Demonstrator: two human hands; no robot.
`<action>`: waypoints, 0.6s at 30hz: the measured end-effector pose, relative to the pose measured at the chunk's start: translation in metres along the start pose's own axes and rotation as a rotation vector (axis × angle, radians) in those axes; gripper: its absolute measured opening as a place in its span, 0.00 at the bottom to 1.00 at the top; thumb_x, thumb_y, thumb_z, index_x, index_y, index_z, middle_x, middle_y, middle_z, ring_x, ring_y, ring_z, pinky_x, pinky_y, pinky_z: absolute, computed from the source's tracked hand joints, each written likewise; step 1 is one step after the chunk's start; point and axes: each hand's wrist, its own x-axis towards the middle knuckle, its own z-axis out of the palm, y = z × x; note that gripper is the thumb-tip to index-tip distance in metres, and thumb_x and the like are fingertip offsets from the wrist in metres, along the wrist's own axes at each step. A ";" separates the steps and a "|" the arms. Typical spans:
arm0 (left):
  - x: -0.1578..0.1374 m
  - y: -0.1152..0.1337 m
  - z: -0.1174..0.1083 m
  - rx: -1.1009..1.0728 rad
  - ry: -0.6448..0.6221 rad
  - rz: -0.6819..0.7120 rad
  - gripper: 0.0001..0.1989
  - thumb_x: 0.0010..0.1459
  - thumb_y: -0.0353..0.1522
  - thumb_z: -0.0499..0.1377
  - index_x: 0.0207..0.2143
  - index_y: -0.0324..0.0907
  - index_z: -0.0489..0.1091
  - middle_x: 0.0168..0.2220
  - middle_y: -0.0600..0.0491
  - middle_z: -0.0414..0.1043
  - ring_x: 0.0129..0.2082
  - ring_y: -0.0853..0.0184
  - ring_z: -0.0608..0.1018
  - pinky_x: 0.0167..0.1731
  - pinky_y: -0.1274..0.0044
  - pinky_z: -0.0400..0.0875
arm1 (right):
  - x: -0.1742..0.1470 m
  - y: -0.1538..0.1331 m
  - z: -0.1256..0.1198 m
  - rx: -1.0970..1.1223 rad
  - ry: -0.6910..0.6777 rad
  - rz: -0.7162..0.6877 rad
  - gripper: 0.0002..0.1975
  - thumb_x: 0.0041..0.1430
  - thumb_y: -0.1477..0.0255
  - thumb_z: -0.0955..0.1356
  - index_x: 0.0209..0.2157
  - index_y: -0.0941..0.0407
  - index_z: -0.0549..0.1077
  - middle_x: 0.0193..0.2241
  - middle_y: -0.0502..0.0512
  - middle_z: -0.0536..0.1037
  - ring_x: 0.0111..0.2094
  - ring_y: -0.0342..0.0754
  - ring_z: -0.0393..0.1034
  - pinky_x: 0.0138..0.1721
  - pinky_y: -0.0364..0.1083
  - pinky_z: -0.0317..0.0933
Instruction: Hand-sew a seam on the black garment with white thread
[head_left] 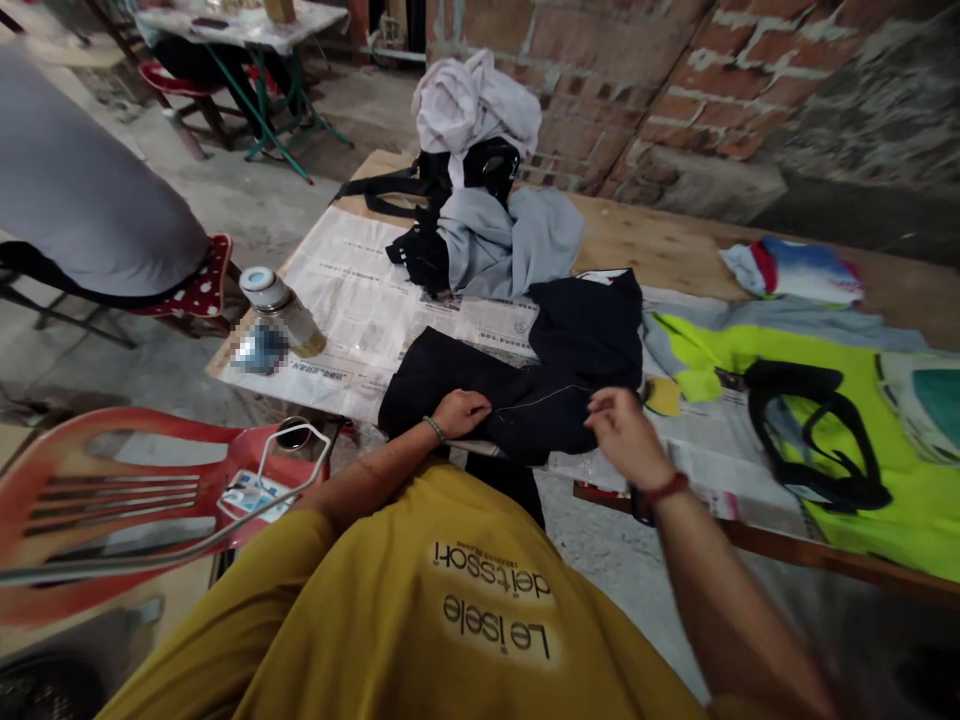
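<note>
The left hand (pixel 459 412) presses, fingers curled, on a dark garment (pixel 525 375) (on the newspaper-covered tabletop (pixel 360 300)); the right hand (pixel 626 435) hovers half-open.

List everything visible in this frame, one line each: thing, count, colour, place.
dark garment: 1, navy-black, table's near edge, under both hands
newspaper: several sheets, white, covering table
clothes pile: 1, white, grey, black, table's far end
jar: 1, clear with pale lid, table's left corner
yellow-green garment: 1, right side of table
black strap: 1, on yellow-green garment
folded cloth: 1, blue, red, white, far right
plastic chair: 1, red, left
left hand: 1, resting on dark garment
right hand: 1, over dark garment, fingers curled
</note>
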 end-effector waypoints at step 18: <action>-0.010 0.003 -0.014 -0.184 0.025 -0.099 0.09 0.50 0.28 0.59 0.36 0.42 0.74 0.37 0.51 0.77 0.38 0.67 0.77 0.43 0.74 0.69 | -0.057 -0.028 0.135 0.355 -0.257 -0.003 0.14 0.60 0.71 0.59 0.40 0.57 0.74 0.20 0.49 0.72 0.21 0.40 0.64 0.27 0.39 0.58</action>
